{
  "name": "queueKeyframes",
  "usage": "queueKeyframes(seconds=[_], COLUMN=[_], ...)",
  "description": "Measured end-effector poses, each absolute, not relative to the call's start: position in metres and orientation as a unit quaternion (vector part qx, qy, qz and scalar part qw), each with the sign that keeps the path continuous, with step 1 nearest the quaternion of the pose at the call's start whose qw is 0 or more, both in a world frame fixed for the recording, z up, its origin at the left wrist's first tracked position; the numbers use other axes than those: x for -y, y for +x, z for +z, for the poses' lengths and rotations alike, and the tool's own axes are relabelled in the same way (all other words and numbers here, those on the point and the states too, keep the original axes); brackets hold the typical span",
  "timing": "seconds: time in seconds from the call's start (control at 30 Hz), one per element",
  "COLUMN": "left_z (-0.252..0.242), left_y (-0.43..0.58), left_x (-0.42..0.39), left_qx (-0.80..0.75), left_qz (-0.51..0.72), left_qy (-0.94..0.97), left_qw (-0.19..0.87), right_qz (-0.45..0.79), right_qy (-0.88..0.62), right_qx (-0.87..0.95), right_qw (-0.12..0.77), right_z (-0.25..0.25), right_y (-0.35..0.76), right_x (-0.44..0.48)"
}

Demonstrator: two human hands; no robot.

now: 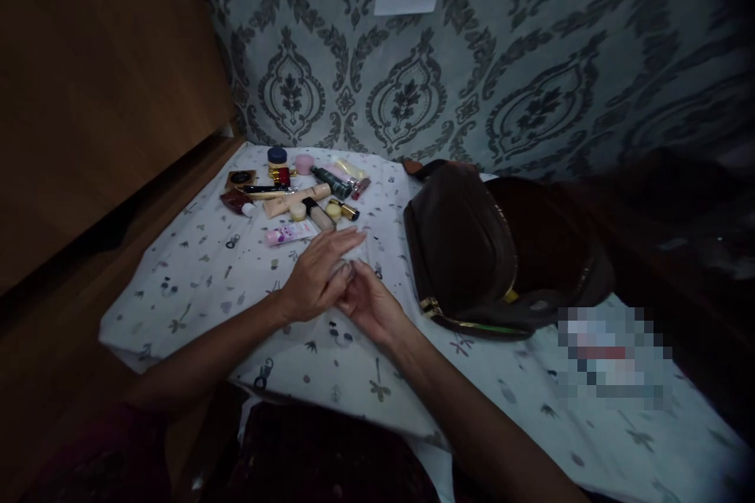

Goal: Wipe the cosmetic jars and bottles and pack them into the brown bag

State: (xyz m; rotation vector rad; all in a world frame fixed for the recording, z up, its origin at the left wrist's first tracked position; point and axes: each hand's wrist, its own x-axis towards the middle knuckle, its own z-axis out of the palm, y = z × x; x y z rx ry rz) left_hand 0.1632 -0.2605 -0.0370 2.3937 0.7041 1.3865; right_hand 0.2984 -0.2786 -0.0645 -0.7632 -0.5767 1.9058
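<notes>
My left hand (315,273) and my right hand (376,305) meet above the printed white cloth (206,291). The left thumb and forefinger press together against the right fingertips, while the other left fingers stretch forward. Between them is something small and pale that I cannot make out. Just beyond the left hand lie a pink-and-white tube (289,233) and a black-capped bottle (318,214). Farther back are a long beige tube (296,200), a dark green tube (330,181), a gold-and-black bottle (347,210) and a brown bottle with a white cap (237,202).
A dark brown backpack (457,251) lies unzipped to the right of my hands. Behind the cosmetics stand a blue-lidded jar (277,157) and a pink jar (304,164). Patterned fabric (406,86) rises behind; a wooden cabinet (106,94) borders the left. A blurred-out item (613,357) lies at right.
</notes>
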Motion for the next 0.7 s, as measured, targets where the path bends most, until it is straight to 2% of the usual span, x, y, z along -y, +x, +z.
queueKeyframes(seconds=[0.17,0.27,0.37,0.57,0.7], left_z=[-0.03,-0.032,-0.031,-0.036,-0.045], left_y=[0.16,0.159,0.158,0.162,0.162], left_x=[0.255,0.246,0.239,0.235,0.236], left_qx=[-0.365,-0.388,-0.396,-0.405,-0.407], left_qz=[0.473,0.497,0.503,0.502,0.508], left_qy=[0.726,0.613,0.517,0.492,0.556], left_qw=[0.342,0.477,0.568,0.585,0.517], right_qz=[0.763,0.746,0.74,0.771,0.763], right_qy=[-0.319,-0.321,-0.317,-0.285,-0.307], right_qx=[0.31,0.359,0.384,0.325,0.313], right_qw=[0.469,0.46,0.453,0.468,0.474], right_z=[-0.062,-0.061,-0.062,-0.062,-0.061], right_y=[0.297,0.296,0.295,0.295,0.297], right_x=[0.283,0.284,0.286,0.284,0.282])
